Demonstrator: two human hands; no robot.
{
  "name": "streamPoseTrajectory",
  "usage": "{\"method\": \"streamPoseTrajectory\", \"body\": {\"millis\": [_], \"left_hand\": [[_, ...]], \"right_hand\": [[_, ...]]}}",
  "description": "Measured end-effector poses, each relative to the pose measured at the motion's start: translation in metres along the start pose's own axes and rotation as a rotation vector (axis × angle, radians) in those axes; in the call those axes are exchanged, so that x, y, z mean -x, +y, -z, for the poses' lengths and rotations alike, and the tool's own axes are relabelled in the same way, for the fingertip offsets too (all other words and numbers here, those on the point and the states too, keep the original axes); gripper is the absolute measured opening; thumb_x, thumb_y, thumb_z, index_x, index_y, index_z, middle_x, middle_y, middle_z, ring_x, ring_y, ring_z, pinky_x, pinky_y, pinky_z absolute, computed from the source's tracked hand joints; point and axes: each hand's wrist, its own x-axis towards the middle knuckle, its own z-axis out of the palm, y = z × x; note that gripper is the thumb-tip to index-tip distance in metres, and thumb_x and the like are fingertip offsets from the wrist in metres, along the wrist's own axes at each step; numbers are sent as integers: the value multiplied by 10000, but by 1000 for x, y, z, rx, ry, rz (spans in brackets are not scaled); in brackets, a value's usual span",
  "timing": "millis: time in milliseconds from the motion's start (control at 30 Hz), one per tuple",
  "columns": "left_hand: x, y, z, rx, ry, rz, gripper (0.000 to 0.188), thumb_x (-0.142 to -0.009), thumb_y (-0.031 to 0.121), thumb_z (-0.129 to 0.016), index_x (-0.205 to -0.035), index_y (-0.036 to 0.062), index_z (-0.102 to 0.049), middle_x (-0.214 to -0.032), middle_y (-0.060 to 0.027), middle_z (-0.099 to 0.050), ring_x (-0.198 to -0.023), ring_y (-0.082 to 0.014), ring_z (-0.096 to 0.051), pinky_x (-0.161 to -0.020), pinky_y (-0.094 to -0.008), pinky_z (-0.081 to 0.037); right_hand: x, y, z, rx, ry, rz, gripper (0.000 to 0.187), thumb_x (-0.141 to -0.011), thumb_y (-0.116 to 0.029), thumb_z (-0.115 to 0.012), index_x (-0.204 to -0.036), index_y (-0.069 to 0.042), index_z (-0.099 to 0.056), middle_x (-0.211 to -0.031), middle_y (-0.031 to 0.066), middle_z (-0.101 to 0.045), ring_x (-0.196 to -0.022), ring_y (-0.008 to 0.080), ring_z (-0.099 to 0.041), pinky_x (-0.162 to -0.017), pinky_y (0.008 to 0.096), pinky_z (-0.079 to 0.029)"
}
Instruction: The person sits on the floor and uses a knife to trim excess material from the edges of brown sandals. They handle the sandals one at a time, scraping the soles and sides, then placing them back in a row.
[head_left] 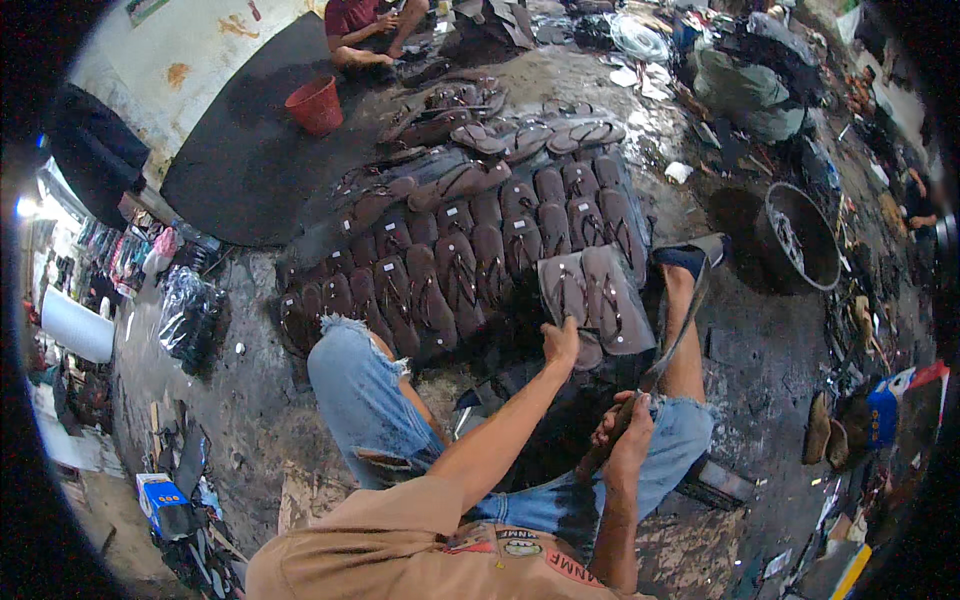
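Observation:
A pair of brown flip-flops, seemingly in a clear plastic sleeve, lies over the near right end of a spread of sandals. My left hand pinches its near edge, thumb on top. Close to my right knee, my right hand is closed around a dark brown elongated thing, whose kind I cannot make out. A long grey-brown strap runs from beside my right foot down to that hand. Rows of brown flip-flops with small pale stickers cover the floor before my legs.
More loose sandals are heaped beyond the rows. A red bucket stands at the far left, near a seated person. To the right are a round tub and brown footwear. Black plastic bags lie left.

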Motion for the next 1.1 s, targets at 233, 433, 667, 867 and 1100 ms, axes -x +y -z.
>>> {"method": "streamPoseTrajectory", "body": {"millis": [233,433,667,867,1100], "left_hand": [[59,34,42,-220,-100,-233,1085,-734,539,-847,-1433,-131,-358,-1285,-362,-598,-1196,-474,-609,-1028,-479,-488],[29,80,76,-136,-2,-277,1056,-812,697,-684,-1371,-167,-446,-1330,-382,-551,-1247,-515,-539,-1079,-515,-418],[-31,107,107,-6,-258,69,1024,-831,617,-704,-1432,-164,-422,-1469,-319,-490,-1369,-367,-502,-1103,-459,-419],[-53,105,108,219,-341,163,711,-911,514,-676,-1280,-83,-563,-1254,-192,-638,-1148,-305,-627,-1003,-488,-476],[-44,100,107,180,-321,119,597,-913,479,-710,-1206,-35,-628,-1128,-147,-701,-1013,-275,-686,-903,-469,-543]], "right_hand": [[-3,15,-6,11,25,2,430,-1084,-493,-406,-1070,-96,-572,-666,2,-492,-516,106,-468,-456,277,-402],[-2,-4,-10,202,24,68,205,-1043,-247,-575,-1144,-69,-564,-778,-12,-547,-583,84,-499,-492,256,-410],[-28,-6,-17,699,-179,202,158,-1035,-201,-595,-1071,-51,-562,-753,74,-608,-613,150,-521,-589,328,-451],[-39,-2,-26,905,-216,196,284,-1043,-268,-596,-943,-6,-553,-733,208,-625,-575,319,-526,-582,410,-441],[-94,8,-32,1034,-274,138,441,-1039,-362,-584,-878,48,-582,-716,273,-602,-602,425,-554,-592,469,-435]]}}
